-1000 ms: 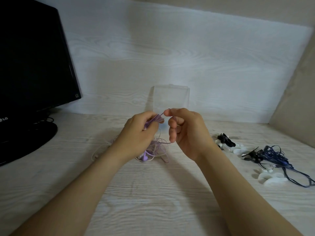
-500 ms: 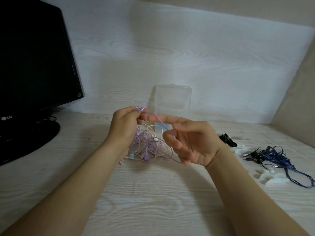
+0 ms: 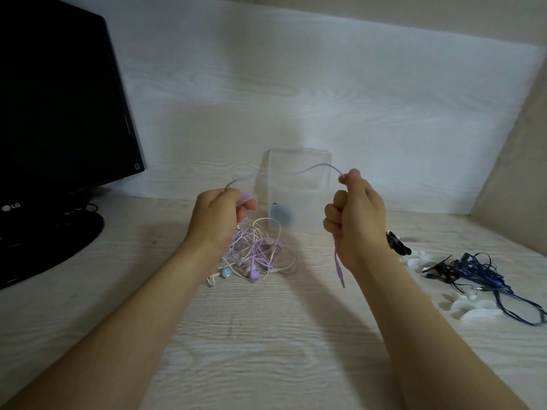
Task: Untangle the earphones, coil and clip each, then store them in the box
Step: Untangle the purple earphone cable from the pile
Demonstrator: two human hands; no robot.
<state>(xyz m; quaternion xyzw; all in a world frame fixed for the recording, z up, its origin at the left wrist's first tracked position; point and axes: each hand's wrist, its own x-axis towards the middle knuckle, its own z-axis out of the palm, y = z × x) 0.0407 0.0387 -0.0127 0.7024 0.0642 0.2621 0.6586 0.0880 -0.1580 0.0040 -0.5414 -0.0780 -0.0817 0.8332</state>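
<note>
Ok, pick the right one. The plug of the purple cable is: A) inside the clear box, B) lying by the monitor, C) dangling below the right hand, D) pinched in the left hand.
C: the plug hangs under the right hand, which pinches the purple cable higher up.

The desk (image 3: pixel 266 335) and the back panel (image 3: pixel 325 84) across the upper frame show pale wood grain with a matt finish. The box (image 3: pixel 299 179) at centre is clear, smooth plastic, and the monitor (image 3: pixel 59 99) at upper left is glossy black plastic. The lilac cable (image 3: pixel 313 167) looks smooth and rubbery, and the tip of its plug (image 3: pixel 340 273) is perhaps metal.
</note>
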